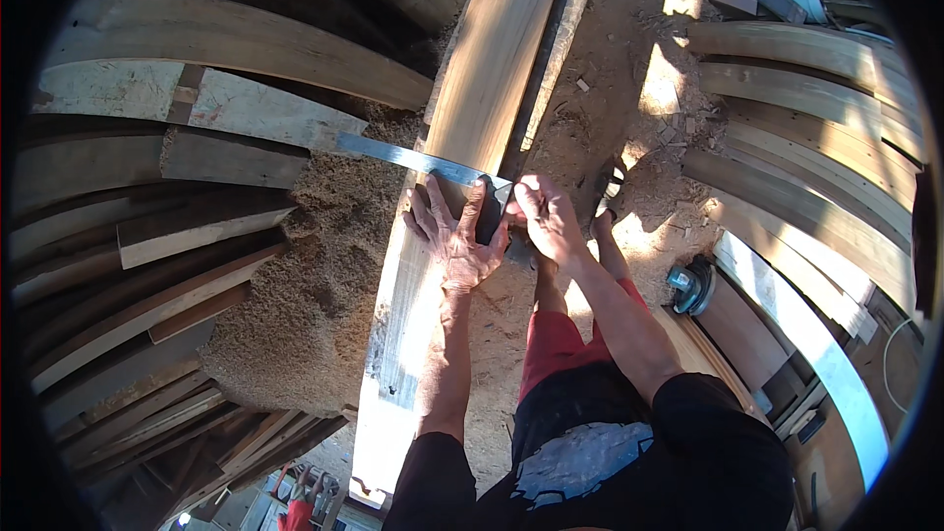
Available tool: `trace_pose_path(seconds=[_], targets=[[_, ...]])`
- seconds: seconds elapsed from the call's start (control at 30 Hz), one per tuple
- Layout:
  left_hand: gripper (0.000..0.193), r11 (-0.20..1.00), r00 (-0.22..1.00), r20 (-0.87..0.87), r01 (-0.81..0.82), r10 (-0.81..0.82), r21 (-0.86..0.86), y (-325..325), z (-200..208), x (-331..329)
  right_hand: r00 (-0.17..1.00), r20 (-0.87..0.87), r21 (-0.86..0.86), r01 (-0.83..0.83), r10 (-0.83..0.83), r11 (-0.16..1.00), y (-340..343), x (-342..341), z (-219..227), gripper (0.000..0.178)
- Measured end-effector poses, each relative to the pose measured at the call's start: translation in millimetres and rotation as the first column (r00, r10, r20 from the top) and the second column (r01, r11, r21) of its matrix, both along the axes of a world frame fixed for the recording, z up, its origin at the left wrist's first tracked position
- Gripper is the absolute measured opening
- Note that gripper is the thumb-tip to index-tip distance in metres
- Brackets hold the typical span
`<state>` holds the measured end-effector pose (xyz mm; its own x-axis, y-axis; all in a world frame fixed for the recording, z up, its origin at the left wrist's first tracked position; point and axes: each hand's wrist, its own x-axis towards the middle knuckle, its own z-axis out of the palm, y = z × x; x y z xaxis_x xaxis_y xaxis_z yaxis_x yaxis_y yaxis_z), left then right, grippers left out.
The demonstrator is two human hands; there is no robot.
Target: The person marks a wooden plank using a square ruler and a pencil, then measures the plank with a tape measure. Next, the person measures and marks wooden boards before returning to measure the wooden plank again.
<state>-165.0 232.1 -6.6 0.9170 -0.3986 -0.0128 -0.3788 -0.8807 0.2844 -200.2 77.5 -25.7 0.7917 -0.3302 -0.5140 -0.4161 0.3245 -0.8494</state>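
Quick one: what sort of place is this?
Likely a woodworking shop or lumber yard: stacked boards on both sides, heaped sawdust on the ground, a metal square across a wooden plank.

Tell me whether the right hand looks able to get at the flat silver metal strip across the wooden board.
Likely yes: the metal strip ends close beside the right hand, with nothing visible between; the left hand, fingers spread, lies farther left.

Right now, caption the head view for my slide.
Left hand spread, right hand curled, at a metal square across a wooden board.
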Motion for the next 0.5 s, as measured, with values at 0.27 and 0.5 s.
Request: trace_pose_path(seconds=[0.27,0.5], targets=[[0.080,0.999,0.999,-0.053,0.002,-0.004,-0.053,0,-2,0,0.950,0.115,-0.475,-0.203,0.289,0.856,-71,13,50,0.017],[0.085,0.996,0.999,-0.051,0.003,-0.008,-0.089,-1,-4,0,0.884,0.165,-0.449,-0.328,0.438,0.831,-70,41,53,0.009]])
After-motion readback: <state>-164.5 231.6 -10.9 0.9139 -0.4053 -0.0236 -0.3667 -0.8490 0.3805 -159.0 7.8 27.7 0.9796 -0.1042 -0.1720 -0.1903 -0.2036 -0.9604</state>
